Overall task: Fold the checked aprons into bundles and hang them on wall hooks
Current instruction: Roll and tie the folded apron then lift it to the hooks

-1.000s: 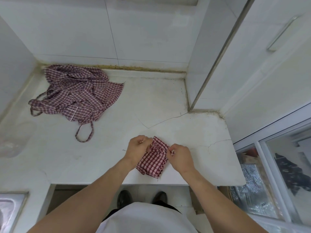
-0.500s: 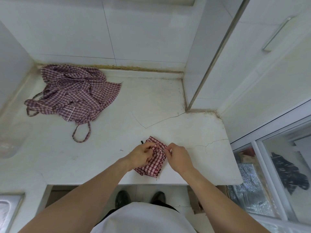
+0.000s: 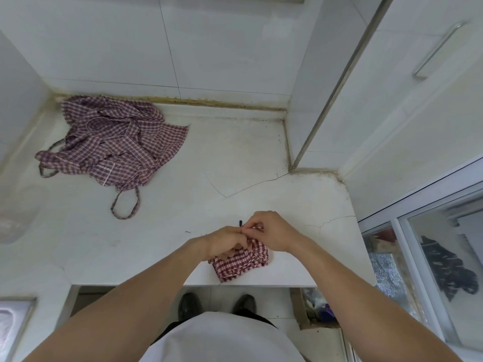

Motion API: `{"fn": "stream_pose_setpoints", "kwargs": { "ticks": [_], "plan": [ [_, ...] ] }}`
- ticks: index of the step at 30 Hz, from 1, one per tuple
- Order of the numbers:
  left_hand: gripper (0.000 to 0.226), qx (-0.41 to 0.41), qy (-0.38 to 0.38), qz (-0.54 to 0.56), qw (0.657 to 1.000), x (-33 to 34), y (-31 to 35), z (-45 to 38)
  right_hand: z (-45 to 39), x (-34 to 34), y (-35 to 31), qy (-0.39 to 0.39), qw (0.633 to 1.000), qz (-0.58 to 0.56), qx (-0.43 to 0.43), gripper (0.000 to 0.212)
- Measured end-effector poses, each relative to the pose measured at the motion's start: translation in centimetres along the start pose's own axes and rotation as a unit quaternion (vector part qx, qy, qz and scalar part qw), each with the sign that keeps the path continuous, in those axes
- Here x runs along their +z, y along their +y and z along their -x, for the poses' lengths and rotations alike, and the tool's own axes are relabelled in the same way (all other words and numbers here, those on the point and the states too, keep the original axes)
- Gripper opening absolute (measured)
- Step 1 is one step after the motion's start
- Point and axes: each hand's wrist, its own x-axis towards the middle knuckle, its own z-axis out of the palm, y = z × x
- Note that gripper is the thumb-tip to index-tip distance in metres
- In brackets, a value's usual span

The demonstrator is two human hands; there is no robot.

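Two hands: left hand (image 3: 226, 242) and right hand (image 3: 270, 233) now pressed together, fingers curled on the top of the folded apron bundle (image 3: 241, 262); half a second ago slightly apart at its two sides.
Right hand: moved up and over, pinching a strap end beside the left fingertips.
Bundle: at the front edge of the counter (image 3: 235, 158), partly hidden.
Meaning: likely tying off; hanging not yet begun.
Remaining: loose apron heap (image 3: 117, 142) at back left, unfolded.
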Motion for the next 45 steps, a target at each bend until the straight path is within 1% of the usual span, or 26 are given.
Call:
{"fn": "stream_pose_setpoints", "kwargs": {
  "ticks": [1,3,5,7,8,11,13,17,19,21,24,26,28,29,32,34,35,36,38,40,42,44,45],
  "plan": [
    [0.018,-0.008,-0.006,-0.003,1.0,-0.1,0.0,0.0,0.1,0.2,0.3,0.022,0.999,-0.03,0.007,0.01],
    [0.018,0.003,-0.007,-0.017,1.0,-0.1,-0.1,-0.1,0.5,0.4,0.7,0.047,0.995,-0.089,0.028,0.009],
    [0.023,0.004,-0.01,0.008,1.0,0.0,-0.3,-0.3,0.9,0.3,1.1,0.034,0.991,-0.122,0.045,0.016],
    [0.026,-0.003,-0.022,0.052,0.998,-0.1,-0.5,-0.4,1.3,0.6,1.4,0.012,0.992,-0.118,0.052,0.027],
    [0.026,-0.006,-0.029,0.071,0.997,-0.2,-0.5,-0.5,1.4,0.9,1.4,0.012,0.993,-0.107,0.052,0.028],
    [0.025,-0.015,-0.037,0.112,0.993,-0.4,-0.8,-0.5,1.5,1.3,1.4,0.034,0.994,-0.098,0.041,0.018],
    [0.024,-0.018,-0.033,0.127,0.991,-0.5,-0.8,-0.5,1.4,1.3,1.3,0.043,0.994,-0.098,0.029,0.016],
    [0.022,-0.019,-0.015,0.136,0.99,-0.6,-0.7,-0.5,1.2,1.8,1.5,0.039,0.996,-0.083,0.018,0.021],
    [0.021,-0.026,-0.015,0.135,0.99,-0.6,-0.6,-0.5,1.2,2.2,1.6,0.046,0.995,-0.077,0.033,0.016],
    [0.022,-0.03,-0.013,0.133,0.991,-0.6,-0.5,-0.5,1.1,2.5,1.7,0.061,0.995,-0.059,0.042,0.017],
    [0.021,-0.029,-0.012,0.151,0.988,-0.6,-0.4,-0.5,1.1,3.0,2.0,0.086,0.994,-0.06,0.024,0.013],
    [0.02,-0.026,0.0,0.156,0.987,-0.5,-0.5,-0.5,1.1,2.9,2.2,0.083,0.994,-0.065,0.015,0.009],
    [0.018,-0.021,0.025,0.135,0.99,-0.2,-0.5,-0.5,1.1,2.4,2.2,0.073,0.995,-0.067,0.021,0.007],
    [0.015,-0.018,0.041,0.118,0.992,-0.1,-0.6,-0.6,1.2,2.2,2.1,0.072,0.994,-0.077,0.028,0.007],
    [0.007,0.002,0.08,0.077,0.994,0.2,-0.7,-0.7,1.2,2.1,1.7,0.087,0.986,-0.135,0.044,0.019],
    [0.006,0.026,0.092,0.051,0.994,0.3,-0.6,-0.7,1.0,2.4,1.6,0.09,0.979,-0.171,0.063,0.016],
    [0.007,0.035,0.093,0.046,0.994,0.4,-0.6,-0.6,1.1,2.5,1.6,0.096,0.968,-0.217,0.082,0.01],
    [0.008,0.042,0.091,0.048,0.994,0.6,-0.5,-0.5,1.2,2.6,1.5,0.105,0.946,-0.286,0.108,0.004],
    [0.013,0.058,0.089,0.035,0.994,0.8,-0.7,-0.4,1.2,2.9,1.4,0.1,0.906,-0.386,0.14,0.011],
    [0.02,0.078,0.085,0.015,0.993,0.9,-0.8,-0.4,1.0,3.2,1.1,0.094,0.915,-0.371,0.127,0.017],
    [0.02,0.071,0.071,0.034,0.994,1.0,-0.7,-0.3,0.7,3.4,1.0,0.09,0.929,-0.345,0.103,0.017],
    [0.014,0.066,0.07,0.026,0.995,1.1,-0.7,-0.3,0.4,3.4,1.1,0.067,0.923,-0.363,0.106,0.017],
    [0.018,0.071,0.084,0.005,0.994,1.1,-0.8,-0.2,0.3,3.3,1.4,0.054,0.918,-0.375,0.114,0.019]
  ]
}}
